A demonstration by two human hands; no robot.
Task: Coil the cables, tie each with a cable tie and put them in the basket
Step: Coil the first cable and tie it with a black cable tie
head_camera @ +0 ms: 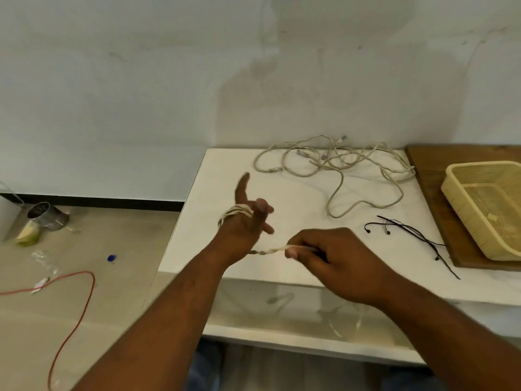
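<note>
The loose cables in the upper middle are pale beige-grey on a plain white table. The wound cable at centre is the same cream. At the right edge, the basket is pale yellow with a fine lattice mesh, on a brown wood-grain board. The cable ties beside it are black. At lower left, a red-orange wire and a small blue cap lie on the beige floor, below a black skirting.

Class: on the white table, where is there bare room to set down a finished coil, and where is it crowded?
Bare: the table at its back-left corner, left of the loose cables; and the middle, between the left hand and their near loop. Crowded: the back under those cables, and the ties beside the board.
</note>
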